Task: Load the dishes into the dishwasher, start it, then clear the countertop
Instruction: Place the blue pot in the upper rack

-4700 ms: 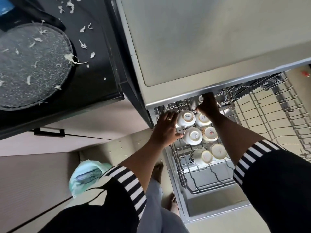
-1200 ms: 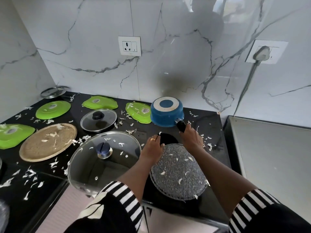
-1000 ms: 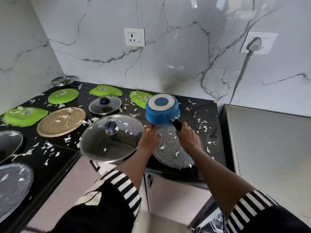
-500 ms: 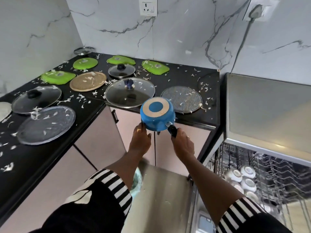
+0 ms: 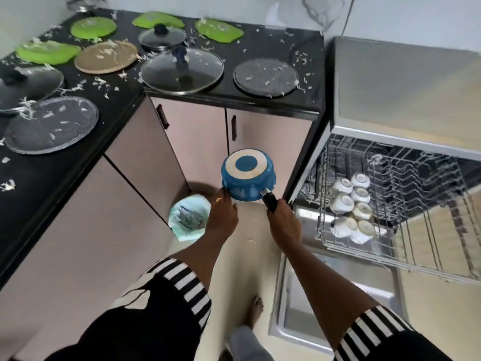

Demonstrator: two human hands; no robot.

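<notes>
A blue saucepan (image 5: 247, 175) hangs upside down in the air in front of the cabinet doors. My right hand (image 5: 283, 222) grips its black handle (image 5: 270, 201). My left hand (image 5: 222, 217) holds the pan's rim on the left side. The dishwasher (image 5: 390, 100) stands open at the right with its upper wire rack (image 5: 429, 230) pulled out. Several white cups (image 5: 351, 204) sit upside down at the rack's left end. The pan is to the left of the rack and apart from it.
The black countertop (image 5: 260, 40) carries several green lids (image 5: 92, 27), glass lids (image 5: 182, 70), a tan round plate (image 5: 106, 57), a speckled flat pan (image 5: 265, 76) and white scraps. A bin with a pale liner (image 5: 190, 217) stands on the floor. The open dishwasher door (image 5: 333, 303) lies low at the right.
Both hands lifted the blue saucepan off the countertop and carried it down and right toward the open dishwasher. My view has swung down from the wall to the floor and rack.
</notes>
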